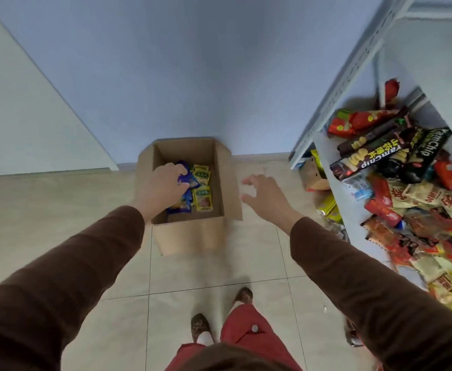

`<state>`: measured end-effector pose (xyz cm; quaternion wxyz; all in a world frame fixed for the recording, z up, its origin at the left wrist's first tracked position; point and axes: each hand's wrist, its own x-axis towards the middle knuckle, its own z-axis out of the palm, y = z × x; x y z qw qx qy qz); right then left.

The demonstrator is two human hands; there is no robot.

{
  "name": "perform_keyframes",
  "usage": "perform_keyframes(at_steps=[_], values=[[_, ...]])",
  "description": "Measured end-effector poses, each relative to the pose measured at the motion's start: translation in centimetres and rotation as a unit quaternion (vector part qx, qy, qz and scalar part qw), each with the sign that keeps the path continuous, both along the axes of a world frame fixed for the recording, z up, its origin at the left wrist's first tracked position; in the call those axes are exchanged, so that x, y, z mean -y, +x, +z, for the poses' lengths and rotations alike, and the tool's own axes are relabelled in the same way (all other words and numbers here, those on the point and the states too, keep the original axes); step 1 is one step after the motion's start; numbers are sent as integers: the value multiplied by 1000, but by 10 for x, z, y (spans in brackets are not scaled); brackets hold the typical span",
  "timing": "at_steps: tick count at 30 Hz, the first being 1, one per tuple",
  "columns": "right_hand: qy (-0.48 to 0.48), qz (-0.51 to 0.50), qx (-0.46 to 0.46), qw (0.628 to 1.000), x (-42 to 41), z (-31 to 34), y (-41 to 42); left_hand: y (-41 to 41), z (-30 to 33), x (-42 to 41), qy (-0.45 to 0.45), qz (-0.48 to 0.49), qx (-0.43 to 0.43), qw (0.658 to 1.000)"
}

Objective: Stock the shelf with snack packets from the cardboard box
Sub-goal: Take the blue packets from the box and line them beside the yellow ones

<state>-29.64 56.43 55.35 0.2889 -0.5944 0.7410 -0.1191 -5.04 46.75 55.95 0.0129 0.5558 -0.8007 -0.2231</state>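
Left hand [163,186] in box [190,236], gripping blue packets [186,180]; right hand [263,195] spread, empty, between box and shelf [326,167].

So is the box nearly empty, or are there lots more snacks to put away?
Nearly empty. Done: the shelf already holds a big heap of snack packets. In hand: the left hand is down in the cardboard box, gripping blue packets, while the right hand hovers open beside the box, holding nothing. Left: just a few yellow packets and blue ones on the box's bottom.
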Motion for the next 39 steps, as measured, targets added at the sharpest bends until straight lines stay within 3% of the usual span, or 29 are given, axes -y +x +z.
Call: perform_keyframes(at_steps=[6,14,29,35,39], values=[[66,-26,74,995,85,-76,28,33,-77,62,84,43,19,995],[168,-77,177,967,227,-232,64,47,-218,175,173,83,51,980],[295,-195,158,922,383,-639,145,75,-555,304,214,103,48,970],[282,-275,157,906,404,-747,192,83,-625,319,205,129,-3,970],[254,-332,152,896,403,-763,216,81,-641,322,205,140,-19,969]])
